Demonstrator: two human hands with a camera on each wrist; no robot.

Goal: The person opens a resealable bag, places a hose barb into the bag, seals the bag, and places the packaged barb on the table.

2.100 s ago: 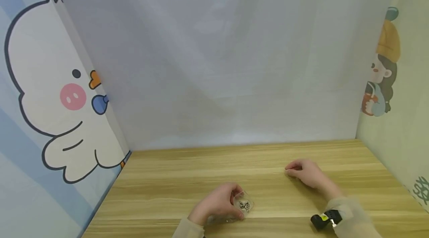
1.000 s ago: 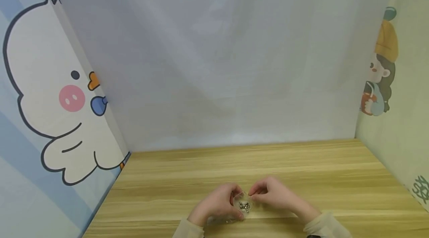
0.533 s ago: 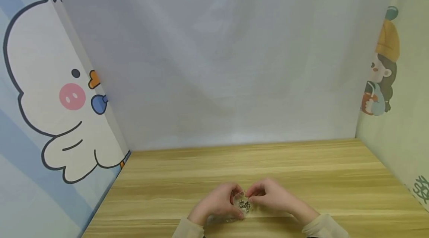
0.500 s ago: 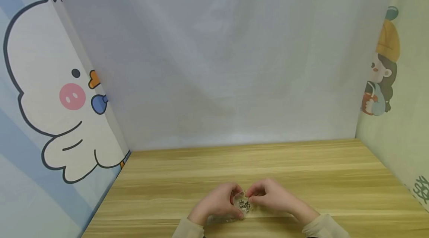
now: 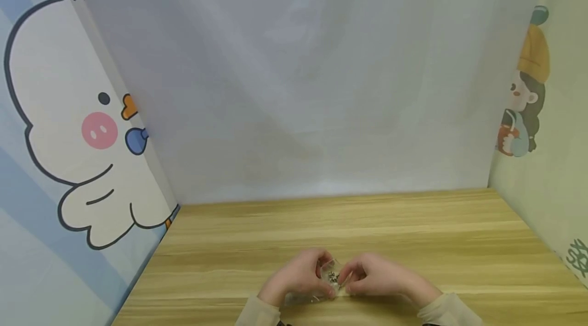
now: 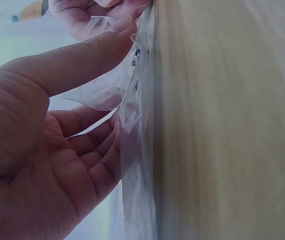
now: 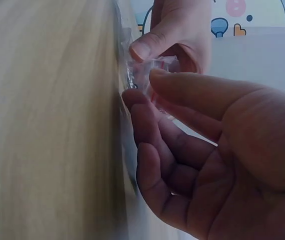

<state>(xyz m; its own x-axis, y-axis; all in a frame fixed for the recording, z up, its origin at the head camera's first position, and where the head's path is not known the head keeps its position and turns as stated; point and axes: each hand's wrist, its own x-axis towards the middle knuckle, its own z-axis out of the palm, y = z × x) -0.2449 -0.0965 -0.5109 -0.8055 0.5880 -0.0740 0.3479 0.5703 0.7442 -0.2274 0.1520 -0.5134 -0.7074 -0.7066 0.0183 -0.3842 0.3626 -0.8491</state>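
Note:
In the head view, my left hand (image 5: 303,275) grips a small clear plastic bag (image 5: 328,267) near the table's front edge. The left wrist view shows my thumb on one side of the bag and curled fingers on the other. Several tiny shiny metal pieces (image 5: 333,277) lie in the bag; their exact kind is too small to make out. My right hand (image 5: 378,275) is at the bag's right edge with fingers bent, thumb and fingertips close to the metal pieces. A red line (image 7: 156,80) crosses the bag by my right thumb. Whether those fingertips pinch anything is hidden.
The wooden table (image 5: 257,229) spreads behind and to both sides of my hands. A pale grey curtain (image 5: 294,86) hangs along its back edge. Printed cloths with a white duck (image 5: 59,86) and a cartoon child (image 5: 523,101) stand at the sides.
My right hand has come leftward from farther back on the table to the bag's edge, then slightly down toward the metal pieces. The left hand keeps its grip on the bag.

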